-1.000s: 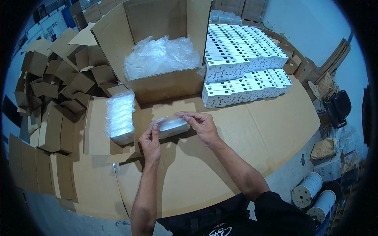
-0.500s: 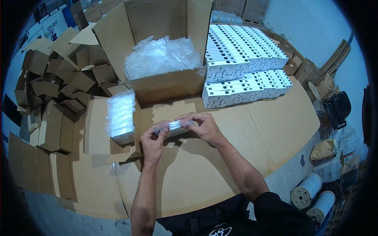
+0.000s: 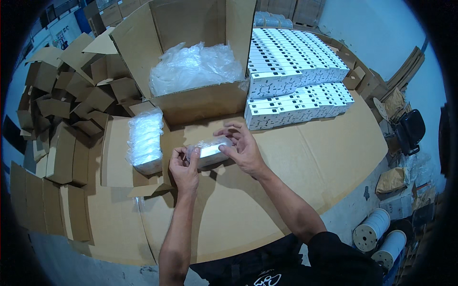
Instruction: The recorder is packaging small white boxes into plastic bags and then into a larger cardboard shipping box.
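Near the middle of the frame both hands hold a small oblong item in a clear plastic sleeve (image 3: 210,151) just above the cardboard-covered worktop (image 3: 296,171). The left hand (image 3: 183,167) has its grip closed on the item's left end, thumb and fingers pinching the wrap. The right hand (image 3: 243,145) grips the right end, fingers curled over the top and thumb underneath.

Just left of the hands, a stack of similar plastic-wrapped pieces (image 3: 144,140) rests on a flattened cardboard sheet. Above the hands, in the upper middle of the frame, stands a large open carton (image 3: 200,102) filled with crumpled clear plastic (image 3: 193,66). To its right, in the upper right, lie rows of small white boxes (image 3: 296,71) stacked in two tiers. Folded brown cartons (image 3: 71,95) pile up along the left side. At the lower right, two white spools (image 3: 377,233) sit on the floor.
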Available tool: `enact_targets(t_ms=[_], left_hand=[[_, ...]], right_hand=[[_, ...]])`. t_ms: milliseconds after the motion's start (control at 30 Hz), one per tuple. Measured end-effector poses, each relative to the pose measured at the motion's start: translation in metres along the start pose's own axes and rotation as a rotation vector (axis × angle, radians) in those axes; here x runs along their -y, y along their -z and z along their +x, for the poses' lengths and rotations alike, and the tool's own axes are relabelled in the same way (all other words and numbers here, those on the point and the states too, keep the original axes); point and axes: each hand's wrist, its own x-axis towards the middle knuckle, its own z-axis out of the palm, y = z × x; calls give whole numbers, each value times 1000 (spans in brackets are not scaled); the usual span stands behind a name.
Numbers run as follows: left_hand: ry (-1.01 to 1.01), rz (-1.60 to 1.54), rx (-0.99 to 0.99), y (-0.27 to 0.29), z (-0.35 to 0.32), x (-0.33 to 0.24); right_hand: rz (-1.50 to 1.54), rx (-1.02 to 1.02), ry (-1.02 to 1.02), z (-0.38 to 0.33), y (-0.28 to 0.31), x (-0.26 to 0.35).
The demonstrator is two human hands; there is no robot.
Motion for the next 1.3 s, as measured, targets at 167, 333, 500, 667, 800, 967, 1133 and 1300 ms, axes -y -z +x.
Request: enact_targets(t_ms=[167,333,500,667,800,967,1133,1300], left_hand=[[-22,-7,0,-6,-1,-2],[-35,8,1,-4,-1,-5],[-269,97,-28,-14,-6,-12],[-757,713,54,-6,-8,-36],[-899,1024,239,-5,-12,-46],[-742,948,242,-3,-10,-40],[-394,596,288,6,-2,-23],[-17,387,308,6,0,-22]], right_hand=[[-113,212,203,6,27,6],[-408,299,9,0,21,17],[-478,191,-29,-1,19,11],[-484,200,-41,-1,20,12],[-509,224,-90,0,18,15],[-487,212,-122,0,19,17],[-530,178,-171,1,17,22],[-942,237,293,6,20,24]])
